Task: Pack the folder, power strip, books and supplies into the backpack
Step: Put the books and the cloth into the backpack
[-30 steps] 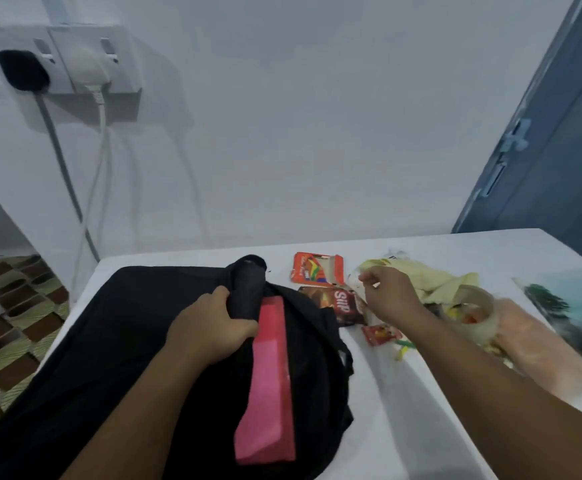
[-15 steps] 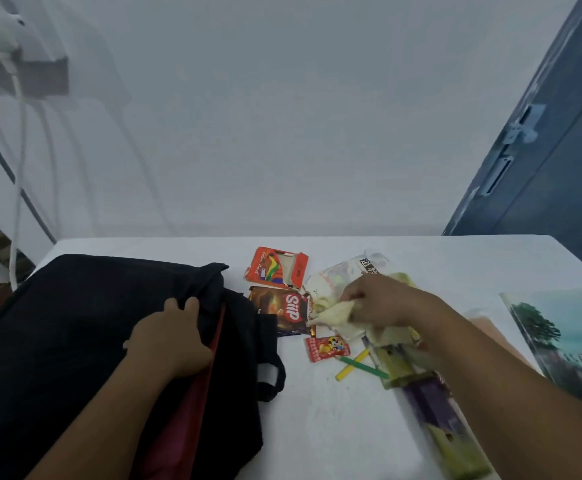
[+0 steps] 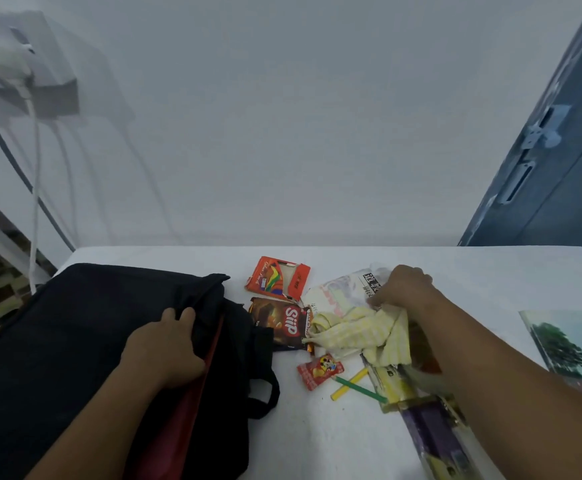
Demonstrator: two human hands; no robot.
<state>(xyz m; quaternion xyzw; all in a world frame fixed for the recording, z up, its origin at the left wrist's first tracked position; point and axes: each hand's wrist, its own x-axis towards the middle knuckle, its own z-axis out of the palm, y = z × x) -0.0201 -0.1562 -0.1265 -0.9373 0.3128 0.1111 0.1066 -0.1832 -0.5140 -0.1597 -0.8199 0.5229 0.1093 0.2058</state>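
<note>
Left hand [image 3: 164, 351] grips the backpack [image 3: 74, 341] opening edge, fingers curled. Right of the backpack, right hand [image 3: 403, 289] pinches a yellow cloth [image 3: 358, 334], fingers curled.

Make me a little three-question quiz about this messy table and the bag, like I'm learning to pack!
1. True or false: the left hand holds open the black fabric backpack.
2. What does the right hand grip? A) the green pencil B) the yellow checked cloth C) the orange cardboard pencil box
3. Fill in: the brown snack packet printed "Siip" lies between the backpack and the ____.

Key: 1 true. 2 B. 3 cloth.
</note>
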